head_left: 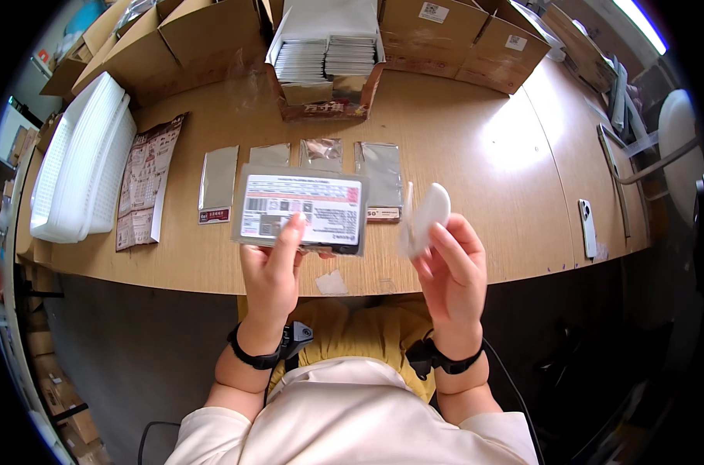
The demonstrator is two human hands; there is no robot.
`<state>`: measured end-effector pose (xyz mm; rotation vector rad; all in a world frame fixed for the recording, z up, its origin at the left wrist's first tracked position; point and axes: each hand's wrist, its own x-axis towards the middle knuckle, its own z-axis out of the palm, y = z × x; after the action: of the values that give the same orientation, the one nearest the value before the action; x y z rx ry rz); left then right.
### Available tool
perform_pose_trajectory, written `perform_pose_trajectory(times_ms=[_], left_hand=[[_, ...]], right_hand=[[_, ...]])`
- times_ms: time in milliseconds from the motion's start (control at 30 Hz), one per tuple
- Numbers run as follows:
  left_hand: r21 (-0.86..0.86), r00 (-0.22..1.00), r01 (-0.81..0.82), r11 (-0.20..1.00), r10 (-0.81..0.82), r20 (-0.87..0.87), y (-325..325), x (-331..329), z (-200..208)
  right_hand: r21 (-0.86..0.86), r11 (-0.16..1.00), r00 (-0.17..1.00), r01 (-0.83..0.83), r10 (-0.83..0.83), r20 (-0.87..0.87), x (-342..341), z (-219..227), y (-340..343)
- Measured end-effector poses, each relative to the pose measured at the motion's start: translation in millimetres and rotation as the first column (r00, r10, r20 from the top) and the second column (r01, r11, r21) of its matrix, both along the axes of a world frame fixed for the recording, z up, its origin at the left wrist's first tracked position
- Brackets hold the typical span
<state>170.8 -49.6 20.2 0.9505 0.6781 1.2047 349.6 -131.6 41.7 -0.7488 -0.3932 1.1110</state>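
My left hand [276, 267] is closed on a flat rectangular pack [321, 190] in a clear sleeve, thumb across its white printed label. To its right, my right hand [454, 267] pinches a white rounded disc [433, 211]. Beside the disc stands a thin, see-through piece of film [407, 225], apparently in the same fingers. Both hands are raised over the table's near edge. Behind the pack lie several silver packets [218, 177] in a row, some partly covered by it. The lower parts of the middle packets are hidden.
An opened display box [325, 108] full of stacked packets stands at the back, between cardboard cartons [212, 43]. Nested white plastic baskets [80, 167] and a folded printed sheet [144, 186] lie left. A phone [587, 230] rests right; a pale scrap [332, 283] lies at the near edge.
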Motion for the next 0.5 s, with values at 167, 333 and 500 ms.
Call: perform_pose_trajectory(times_ms=[167, 333, 500], left_hand=[[-0.009, 0.995, -0.097, 0.995, 0.097, 0.036, 3, 3, 12], [-0.012, 0.994, -0.103, 0.995, 0.103, 0.039, 0, 3, 15], [-0.033, 0.993, -0.114, 0.993, 0.115, 0.020, -1, 4, 18]], right_hand=[[-0.222, 0.961, 0.981, -0.164, 0.183, 0.065, -8, 6, -34], [-0.229, 0.932, 0.952, -0.279, 0.300, 0.060, -16, 8, -38], [-0.227, 0.919, 0.939, -0.323, 0.341, 0.044, -21, 10, -37]])
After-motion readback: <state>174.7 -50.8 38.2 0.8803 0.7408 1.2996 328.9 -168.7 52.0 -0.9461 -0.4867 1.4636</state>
